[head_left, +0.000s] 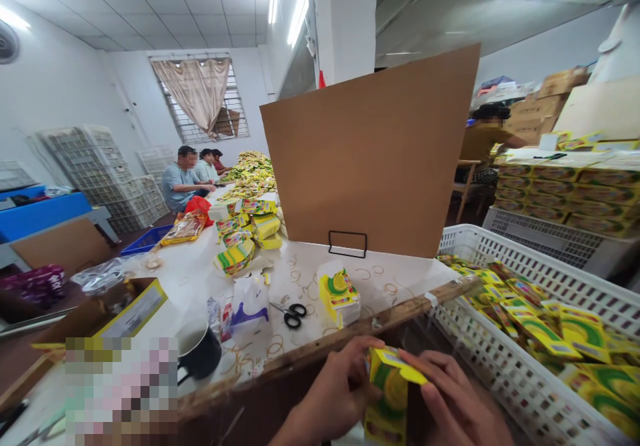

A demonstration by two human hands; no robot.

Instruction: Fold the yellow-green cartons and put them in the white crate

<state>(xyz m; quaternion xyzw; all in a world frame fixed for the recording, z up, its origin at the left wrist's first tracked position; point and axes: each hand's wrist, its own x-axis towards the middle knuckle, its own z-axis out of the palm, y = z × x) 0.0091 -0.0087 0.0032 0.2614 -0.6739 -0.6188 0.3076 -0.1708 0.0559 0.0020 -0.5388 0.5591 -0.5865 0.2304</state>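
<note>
A small yellow and green carton (386,396) is held upright between my two hands, in front of the table's wooden edge. My left hand (336,386) is closed round its left side, fingers at the top corner. At the upper right my right hand (453,396) pinches the carton's yellow top flap, which sticks out sideways. What is inside the carton cannot be seen. On the table just beyond my hands lies a bundle of flat yellow cartons (340,294).
Black-handled scissors (295,315), rubber bands and a dark mug (199,349) are on the table (300,269). Behind them stands a brown cardboard sheet (367,159). A white crate (525,359) of yellow packs is on the right. Several people sit at work farther off.
</note>
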